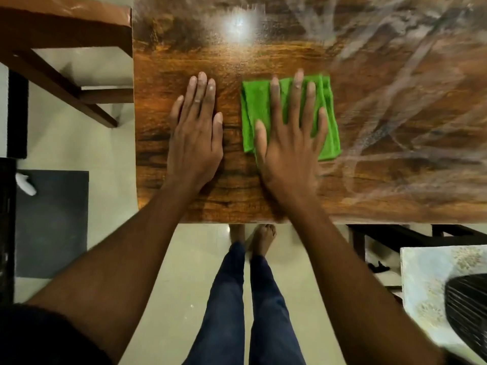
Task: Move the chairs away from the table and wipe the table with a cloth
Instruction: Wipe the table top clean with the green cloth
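A folded green cloth (329, 111) lies flat on the glossy brown wooden table (263, 56) near its left end. My right hand (290, 143) presses down on the cloth with its fingers straight and spread. Just left of the cloth, my left hand (196, 138) rests flat on the bare wood, fingers straight. A brown wooden chair (63, 48) stands off the table's left end, beyond the corner. White streaks smear the tabletop to the right of the cloth.
My legs and bare feet (263, 238) stand at the table's near edge on a pale tiled floor. A dark mat (52, 225) lies on the floor at the left. A patterned surface with a black grille object (466, 304) sits at the lower right, dark furniture frame behind it.
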The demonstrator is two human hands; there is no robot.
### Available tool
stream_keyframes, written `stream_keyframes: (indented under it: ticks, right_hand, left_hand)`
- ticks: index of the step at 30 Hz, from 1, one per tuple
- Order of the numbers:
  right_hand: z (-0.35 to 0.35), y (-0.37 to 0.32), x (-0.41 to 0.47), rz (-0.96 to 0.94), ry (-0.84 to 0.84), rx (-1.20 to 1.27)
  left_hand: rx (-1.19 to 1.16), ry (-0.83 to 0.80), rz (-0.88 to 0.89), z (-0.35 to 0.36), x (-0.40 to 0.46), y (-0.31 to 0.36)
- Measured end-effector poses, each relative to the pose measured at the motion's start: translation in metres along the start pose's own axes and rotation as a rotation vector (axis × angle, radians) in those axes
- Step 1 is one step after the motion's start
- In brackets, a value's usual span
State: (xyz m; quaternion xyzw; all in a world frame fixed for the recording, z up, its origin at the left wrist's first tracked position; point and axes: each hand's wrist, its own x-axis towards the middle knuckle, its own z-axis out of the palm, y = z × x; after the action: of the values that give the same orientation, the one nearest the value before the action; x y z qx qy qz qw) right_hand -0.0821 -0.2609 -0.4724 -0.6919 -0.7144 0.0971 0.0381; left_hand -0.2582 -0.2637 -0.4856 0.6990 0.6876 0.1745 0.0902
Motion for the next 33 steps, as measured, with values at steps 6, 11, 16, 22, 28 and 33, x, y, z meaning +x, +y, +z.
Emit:
stream_keyframes:
  ticks: [6,11,16,22,28,33]
  right_hand:
    - [0.012,-0.064,-0.114,-0.031,-0.142,0.02]
    - [0.005,-0.016,-0.1,-0.013,-0.09,-0.026]
    - [-0.007,0.044,-0.033,0.063,-0.001,-0.057]
    - [-0.013,0.068,0.092,-0.089,0.085,-0.073]
    - [-0.02,0.087,0.021,-0.096,0.035,-0.052]
    - [-0.021,0.102,-0.077,-0.066,-0.094,-0.049]
  left_hand:
    - [-0.317,0.138,-0.078,-0.005,0.002,-0.005]
    - [-0.227,0.053,-0.061,-0.008,0.003,-0.001]
    - [-0.028,-0.054,0.038,0.003,0.007,0.038]
    - [0.077,-0.126,0.034,0.032,0.041,0.09]
    - [0.128,-0.149,0.036,0.033,0.04,0.092]
    - [0.184,-0.136,0.034,0.034,0.038,0.095]
